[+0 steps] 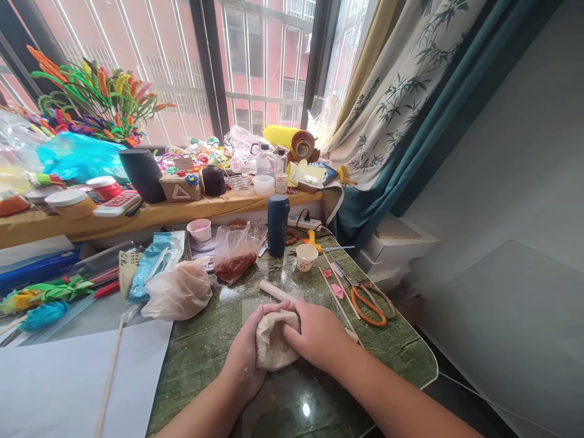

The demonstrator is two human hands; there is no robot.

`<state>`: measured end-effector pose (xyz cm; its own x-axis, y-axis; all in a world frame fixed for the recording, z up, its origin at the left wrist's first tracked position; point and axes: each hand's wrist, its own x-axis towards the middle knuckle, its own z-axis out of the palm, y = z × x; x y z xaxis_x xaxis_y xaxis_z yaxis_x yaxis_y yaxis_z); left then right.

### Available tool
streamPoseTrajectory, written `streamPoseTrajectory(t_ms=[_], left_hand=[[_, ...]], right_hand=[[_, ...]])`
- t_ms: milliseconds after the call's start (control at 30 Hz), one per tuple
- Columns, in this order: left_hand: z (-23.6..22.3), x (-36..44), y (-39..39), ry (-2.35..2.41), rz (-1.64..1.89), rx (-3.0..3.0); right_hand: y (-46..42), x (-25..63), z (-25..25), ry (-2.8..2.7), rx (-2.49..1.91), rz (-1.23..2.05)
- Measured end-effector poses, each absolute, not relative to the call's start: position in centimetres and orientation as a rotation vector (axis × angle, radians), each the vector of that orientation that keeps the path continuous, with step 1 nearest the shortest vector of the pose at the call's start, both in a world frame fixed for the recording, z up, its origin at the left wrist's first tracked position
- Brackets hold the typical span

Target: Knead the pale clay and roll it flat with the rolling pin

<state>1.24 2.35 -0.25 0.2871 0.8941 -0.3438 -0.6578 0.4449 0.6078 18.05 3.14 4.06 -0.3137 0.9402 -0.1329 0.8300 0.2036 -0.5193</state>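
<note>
A pale lump of clay [272, 350], hollowed like a small bowl, is held between both hands just above the green table [205, 359]. Around its left side curls my left hand [245, 353], palm against the wall. My right hand [317, 331] grips the right rim, its thumb pressed into the hollow and its fingers behind, partly hidden. Just beyond the hands lies a white rolling stick [272, 290], its near end covered by my right hand.
Orange-handled scissors [368, 304], thin wooden sticks [340, 292] and pink scraps [337, 291] lie on the right. Farther back stand a paper cup [306, 258], a dark blue bottle [277, 226] and a bag of reddish-brown material [235, 264]. White paper [77, 377] covers the left.
</note>
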Motion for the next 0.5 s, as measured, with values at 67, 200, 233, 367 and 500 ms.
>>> streamPoseTrajectory(t_ms=[67,200,233,367,500], left_hand=[[-0.1,1.4,2.3,0.74,1.087,0.33],[0.2,1.8,2.2,0.783,1.121,0.298],[0.3,1.8,2.2,0.789,1.123,0.294],[0.6,1.9,2.2,0.808,1.105,0.289],[0.7,1.6,2.5,0.838,1.055,0.305]], right_hand=[[3.3,17.8,3.8,-2.266,-1.718,0.709],[3.8,17.2,3.0,-2.362,-1.574,0.716],[4.0,17.1,2.7,-2.378,-1.532,0.711],[4.4,17.2,2.8,-2.489,-1.518,0.63],[5.0,17.5,4.8,-2.684,-1.516,0.477]])
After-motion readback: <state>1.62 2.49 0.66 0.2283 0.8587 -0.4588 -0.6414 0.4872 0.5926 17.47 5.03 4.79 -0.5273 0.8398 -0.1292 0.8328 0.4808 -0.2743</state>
